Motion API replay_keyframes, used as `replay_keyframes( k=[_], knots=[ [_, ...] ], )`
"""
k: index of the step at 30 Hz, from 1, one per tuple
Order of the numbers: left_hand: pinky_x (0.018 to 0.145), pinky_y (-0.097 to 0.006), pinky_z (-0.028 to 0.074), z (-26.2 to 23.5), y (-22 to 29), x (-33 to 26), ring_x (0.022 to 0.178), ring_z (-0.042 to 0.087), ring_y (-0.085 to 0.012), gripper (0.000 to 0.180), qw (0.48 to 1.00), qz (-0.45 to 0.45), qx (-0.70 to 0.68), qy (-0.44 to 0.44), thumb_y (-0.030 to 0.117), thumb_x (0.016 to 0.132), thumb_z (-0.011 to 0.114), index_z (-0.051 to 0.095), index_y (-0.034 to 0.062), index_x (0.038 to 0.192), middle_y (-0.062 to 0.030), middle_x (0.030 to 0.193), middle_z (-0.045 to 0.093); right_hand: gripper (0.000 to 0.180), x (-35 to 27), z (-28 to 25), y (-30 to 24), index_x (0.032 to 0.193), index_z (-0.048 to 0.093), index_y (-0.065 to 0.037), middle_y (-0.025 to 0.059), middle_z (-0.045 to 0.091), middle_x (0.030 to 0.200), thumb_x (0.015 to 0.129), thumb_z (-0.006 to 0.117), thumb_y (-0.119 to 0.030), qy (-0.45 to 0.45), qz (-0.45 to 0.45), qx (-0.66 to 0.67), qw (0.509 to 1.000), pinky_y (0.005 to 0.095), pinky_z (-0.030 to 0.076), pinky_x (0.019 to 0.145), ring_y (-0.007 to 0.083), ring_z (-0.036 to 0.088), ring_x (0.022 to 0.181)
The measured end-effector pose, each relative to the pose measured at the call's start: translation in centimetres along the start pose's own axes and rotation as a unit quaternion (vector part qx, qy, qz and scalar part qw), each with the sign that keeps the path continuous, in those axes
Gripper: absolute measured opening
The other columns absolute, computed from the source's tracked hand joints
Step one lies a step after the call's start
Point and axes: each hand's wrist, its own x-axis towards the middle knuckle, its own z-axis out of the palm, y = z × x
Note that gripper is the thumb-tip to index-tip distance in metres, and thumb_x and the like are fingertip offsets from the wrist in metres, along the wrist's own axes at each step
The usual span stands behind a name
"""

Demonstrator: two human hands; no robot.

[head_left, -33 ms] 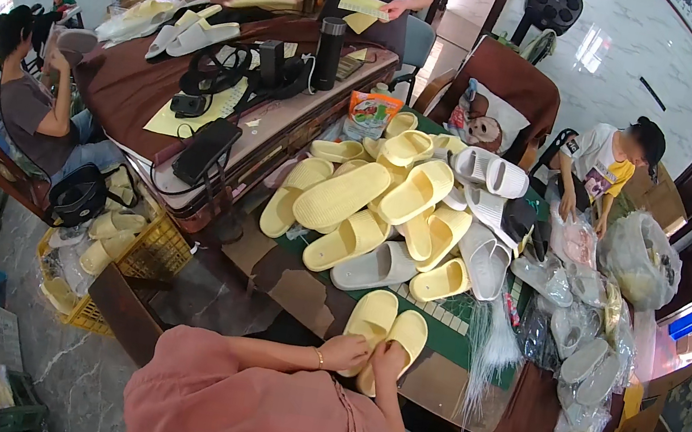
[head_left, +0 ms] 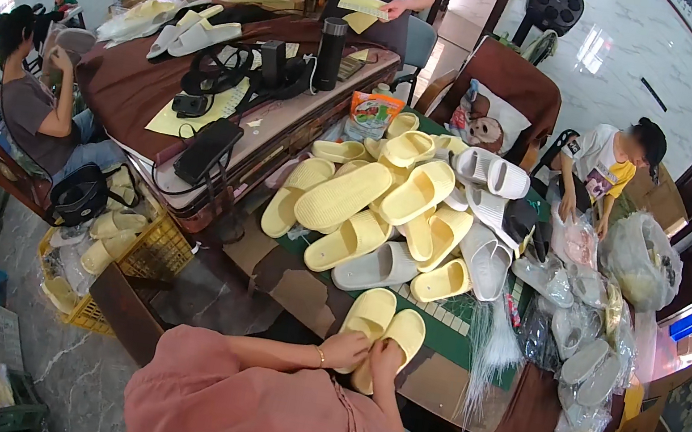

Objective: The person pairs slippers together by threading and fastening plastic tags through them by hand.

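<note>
A pair of yellow slippers, the left slipper (head_left: 371, 310) and the right slipper (head_left: 408, 327), lies side by side at the table's near edge. My left hand (head_left: 345, 349) is closed over the inner side of the left slipper, its fingertips pinched. My right hand (head_left: 386, 360) is close beside it on the right slipper, fingers also bent inward. Whatever is between the fingertips is too small or hidden. Just beyond lies a heap of yellow slippers (head_left: 344, 196), with a grey slipper (head_left: 376, 268) at its near side. A bundle of thin clear strands (head_left: 490, 347) hangs over the table edge on the right.
Bagged slippers (head_left: 586, 358) lie to the right, near a seated person (head_left: 609, 167). A black bottle (head_left: 329, 55) and cables stand on the far table, where another person stands. A yellow crate (head_left: 164, 249) of slippers is on the left, below a third person, seated.
The standing person's hand at the far left table has shifted slightly with a slipper. My hands and the pair of slippers are almost unmoved.
</note>
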Motion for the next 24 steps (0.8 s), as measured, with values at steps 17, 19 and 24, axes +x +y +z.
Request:
replay_keyframes(
  k=[17, 19, 24],
  knots=[
    [0.07, -0.044, 0.052, 0.0, -3.2, 5.1, 0.076, 0.064, -0.0347, 0.024, 0.977, -0.118, 0.145, -0.104, 0.021, 0.08, 0.051, 0.066, 0.0021, 0.083, -0.019, 0.084, 0.065, 0.02, 0.9, 1.7, -0.3, 0.087, 0.062, 0.0, 0.0206, 0.063, 0.081, 0.08, 0.053, -0.016, -0.035, 0.02, -0.119, 0.992, 0.0468, 0.049, 0.069, 0.0396, 0.061, 0.076],
    [0.068, -0.043, 0.052, 0.4, -3.5, 5.0, 0.072, 0.065, -0.0347, 0.024, 0.979, -0.125, 0.143, -0.074, 0.023, 0.079, 0.053, 0.067, 0.0033, 0.077, -0.0192, 0.078, 0.066, 0.02, 1.7, 1.5, -1.0, 0.085, 0.063, 0.0, 0.0203, 0.065, 0.081, 0.08, 0.053, -0.018, -0.033, 0.03, -0.134, 0.99, 0.0459, 0.051, 0.068, 0.0385, 0.063, 0.074],
    [0.071, -0.045, 0.052, 0.7, -3.7, 4.9, 0.076, 0.064, -0.0361, 0.026, 0.982, -0.131, 0.113, -0.078, 0.022, 0.08, 0.05, 0.066, 0.0014, 0.082, -0.0218, 0.083, 0.065, 0.02, 2.1, 1.0, -2.1, 0.083, 0.065, -0.002, 0.0198, 0.066, 0.086, 0.079, 0.054, -0.018, -0.094, 0.097, -0.175, 0.975, 0.0431, 0.052, 0.071, 0.034, 0.065, 0.078]
  ],
)
